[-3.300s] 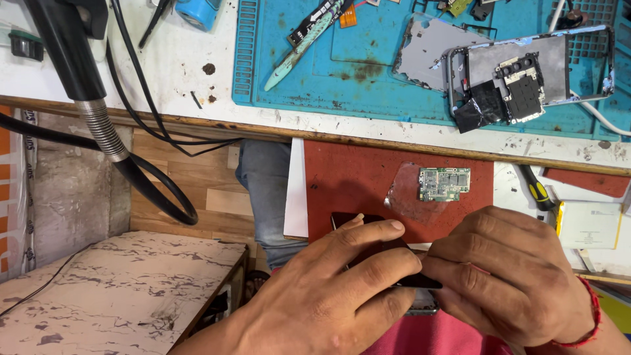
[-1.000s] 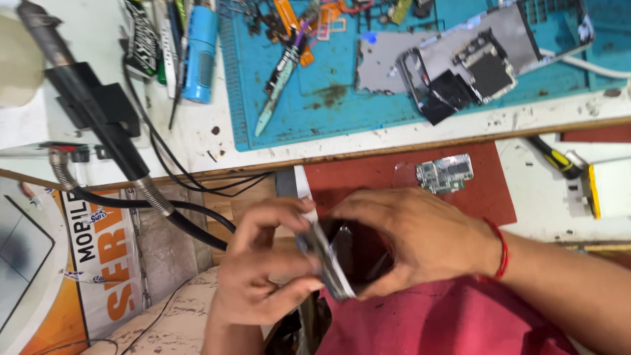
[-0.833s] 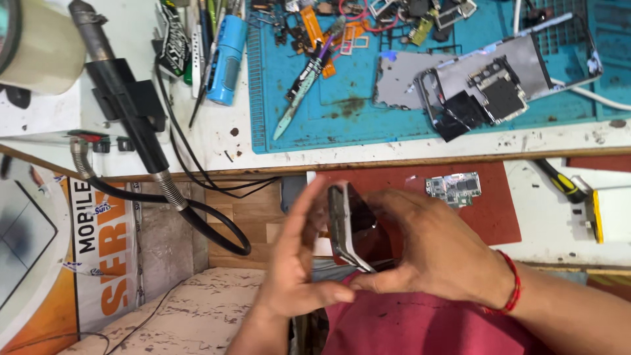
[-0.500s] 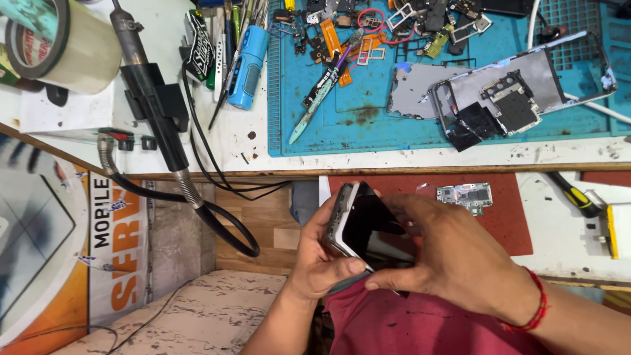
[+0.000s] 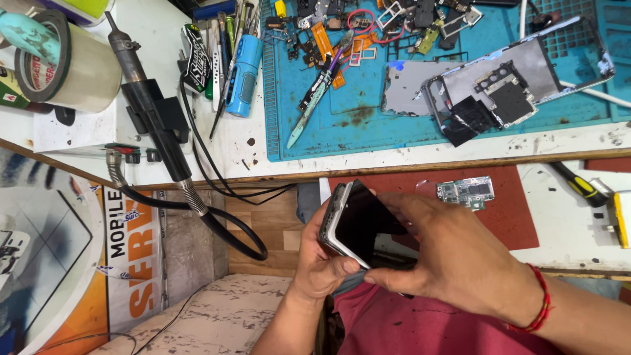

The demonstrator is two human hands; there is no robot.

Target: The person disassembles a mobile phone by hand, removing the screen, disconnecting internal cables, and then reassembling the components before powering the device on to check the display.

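Gripping a dark smartphone (image 5: 358,223) from both sides, the left hand (image 5: 322,263) cups its lower silver edge while the right hand (image 5: 453,263) closes over its far end, thumb beneath and fingers across the black glass. It is held tilted above the lap, just in front of the red mat (image 5: 519,217) carrying a small circuit board (image 5: 468,192). Farther back, an opened phone frame (image 5: 506,85) lies on the teal work mat (image 5: 315,131), with a hot-air wand (image 5: 151,118) left of it.

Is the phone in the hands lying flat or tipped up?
Tipped up. The phone stands on one long edge, its dark screen angled sideways, held between the left hand and right hand below the bench edge.
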